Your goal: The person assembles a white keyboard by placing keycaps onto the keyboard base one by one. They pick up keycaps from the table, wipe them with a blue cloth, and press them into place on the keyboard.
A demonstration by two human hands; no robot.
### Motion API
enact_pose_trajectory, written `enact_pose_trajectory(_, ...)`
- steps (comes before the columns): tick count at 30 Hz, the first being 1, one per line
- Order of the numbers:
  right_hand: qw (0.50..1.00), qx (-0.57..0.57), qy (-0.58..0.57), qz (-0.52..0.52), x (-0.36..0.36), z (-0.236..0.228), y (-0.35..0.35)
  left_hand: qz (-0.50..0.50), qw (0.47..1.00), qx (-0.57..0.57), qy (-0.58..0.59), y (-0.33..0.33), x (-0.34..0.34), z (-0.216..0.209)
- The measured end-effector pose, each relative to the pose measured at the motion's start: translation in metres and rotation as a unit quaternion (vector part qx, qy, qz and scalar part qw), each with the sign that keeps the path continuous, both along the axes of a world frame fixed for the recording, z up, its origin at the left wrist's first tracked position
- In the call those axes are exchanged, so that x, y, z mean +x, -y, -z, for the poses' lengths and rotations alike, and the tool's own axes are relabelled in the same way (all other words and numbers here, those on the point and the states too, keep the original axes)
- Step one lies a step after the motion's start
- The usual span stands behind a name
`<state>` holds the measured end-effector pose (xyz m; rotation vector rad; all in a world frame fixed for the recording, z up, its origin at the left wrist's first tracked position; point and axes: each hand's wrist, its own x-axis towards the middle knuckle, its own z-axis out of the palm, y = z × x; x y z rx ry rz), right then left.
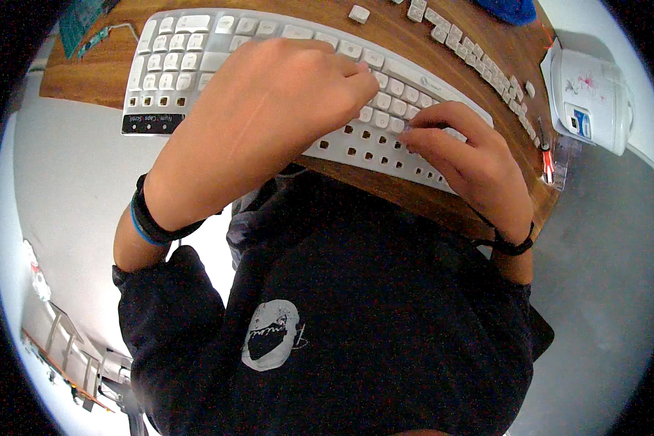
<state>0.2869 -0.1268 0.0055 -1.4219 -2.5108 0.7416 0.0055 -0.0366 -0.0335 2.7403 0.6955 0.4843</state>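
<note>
A long white plastic keyboard (392, 73) with bare sockets lay along a brown wooden table's (87, 73) near edge, the left hand (298, 80) curled over it, the right hand (472, 149) bunched at its keys, whether either pinched anything unclear.

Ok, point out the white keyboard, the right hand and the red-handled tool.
White keyboard (382, 101): head view, on a keycap near its middle.
Right hand (479, 154): head view, on its back.
Red-handled tool (548, 160): head view, on its handle.
</note>
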Motion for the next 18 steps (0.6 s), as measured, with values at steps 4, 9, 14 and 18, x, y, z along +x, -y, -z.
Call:
enact_pose_trajectory(4,0.999,0.020,-0.016,0.037,-0.0060,0.0009,-0.0008,0.008,1.000,0.006,0.008,-0.0008,-0.0008,0.0015)
enact_pose_trajectory(9,0.998,0.048,-0.023,0.035,-0.0033,0.0045,-0.0045,0.007,1.000,0.003,0.005,-0.0014,-0.0004,0.0006)
enact_pose_trajectory(14,0.997,0.061,-0.015,0.035,-0.0052,0.0033,-0.0044,0.007,1.000,0.003,0.018,-0.0010,-0.0016,0.0009)
enact_pose_trajectory(18,0.998,0.050,-0.013,0.037,-0.0062,0.0056,-0.0047,0.006,1.000,-0.002,0.007,-0.0013,-0.0013,-0.0002)
